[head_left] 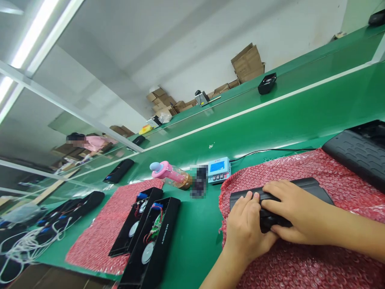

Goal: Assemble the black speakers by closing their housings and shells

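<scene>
My left hand (245, 222) and right hand (290, 205) held the black casing (313, 190) between them, atop the red bubble wrap (300, 267); uneven pressure on that yielding layer could, I judged, have made it slip.

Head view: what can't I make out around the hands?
Middle of the black case, head view: covered by the left hand and right hand.
Its underside, head view: turned down toward the red bubble wrap.
Blue meter, head view: screen text too small.
Dark item beside it, head view: blurred by pixelation.
Bigger black case, head view: cut off by the right edge.
</scene>
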